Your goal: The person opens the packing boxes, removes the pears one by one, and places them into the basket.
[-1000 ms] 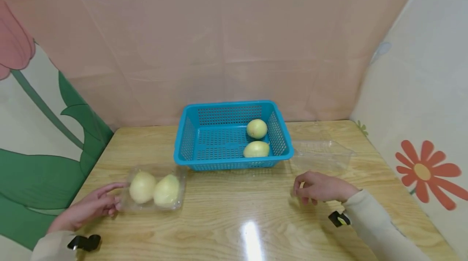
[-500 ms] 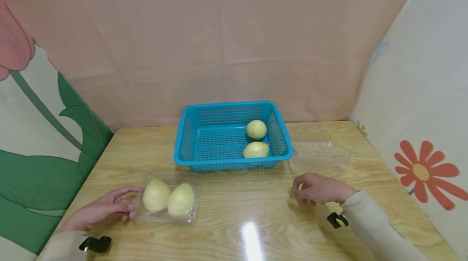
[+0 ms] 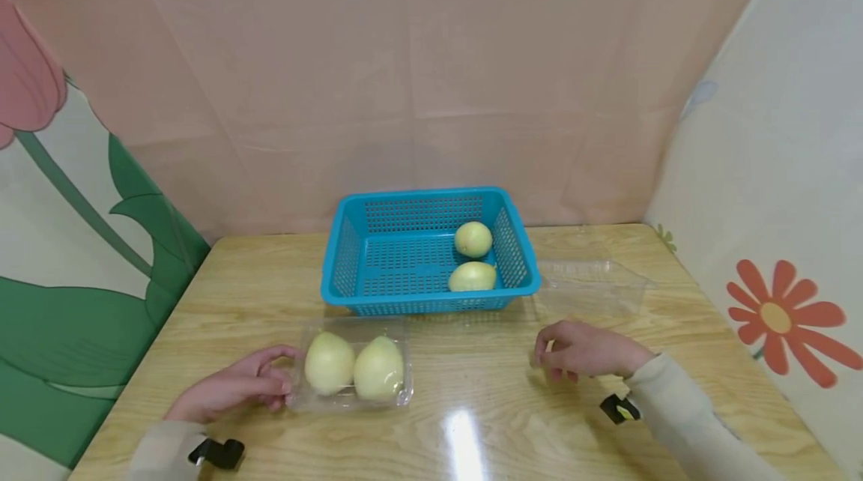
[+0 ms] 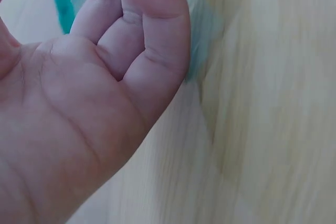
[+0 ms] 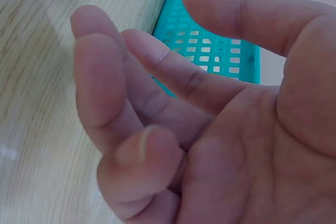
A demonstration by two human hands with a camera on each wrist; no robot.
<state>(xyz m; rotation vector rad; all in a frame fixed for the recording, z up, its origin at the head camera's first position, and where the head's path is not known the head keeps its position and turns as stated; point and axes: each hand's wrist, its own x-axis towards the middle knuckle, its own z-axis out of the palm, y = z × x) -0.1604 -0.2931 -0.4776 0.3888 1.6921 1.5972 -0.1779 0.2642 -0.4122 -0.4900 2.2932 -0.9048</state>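
In the head view my left hand touches the left side of a clear plastic box with its fingers. Two pale yellow-green fruits, a left one and a right one, lie side by side in the box; each tapers a little at the top. The left wrist view shows that palm with its fingers bent, the fingertips cut off. My right hand hovers low over the table's right half, fingers loosely curled. Nothing is in this hand in the right wrist view.
A blue perforated basket stands at the back centre. In its right end lie two similar fruits, one behind the other. Right of the basket sits a clear plastic container. The wooden table reflects a bright light.
My left hand and the clear box with its two fruits have moved together to the right along the table, now in front of the basket. The right hand has hardly moved.
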